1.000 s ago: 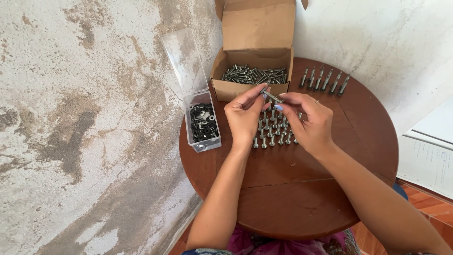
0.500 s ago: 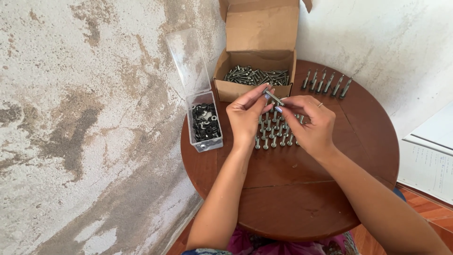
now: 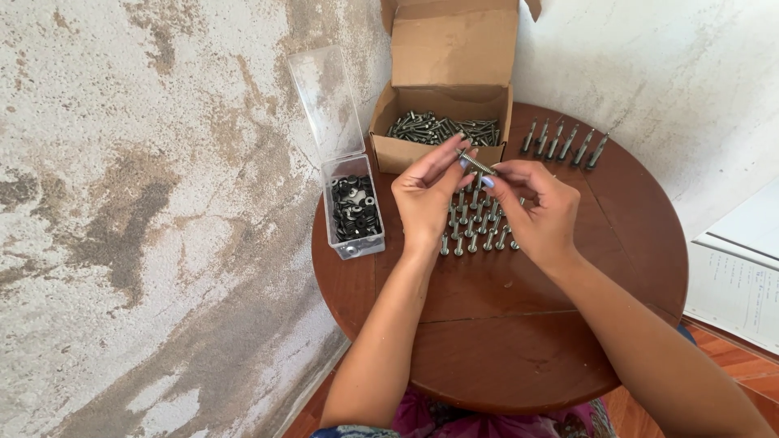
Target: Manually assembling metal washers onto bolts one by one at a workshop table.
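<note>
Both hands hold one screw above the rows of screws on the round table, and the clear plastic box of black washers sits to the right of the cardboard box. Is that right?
Not quite. In the head view the clear plastic box of black washers sits to the left of the cardboard box, not the right. The rest holds: left hand and right hand hold one screw above the rows of screws on the round table.

A round, reddish-brown wooden surface fills the lower middle of the frame. At its upper edge stands an open cardboard box of screws. At the left rim sits a clear plastic case of dark washers, lid raised. Rows of upright screws stand at centre; another row of screws lies upper right.
</note>
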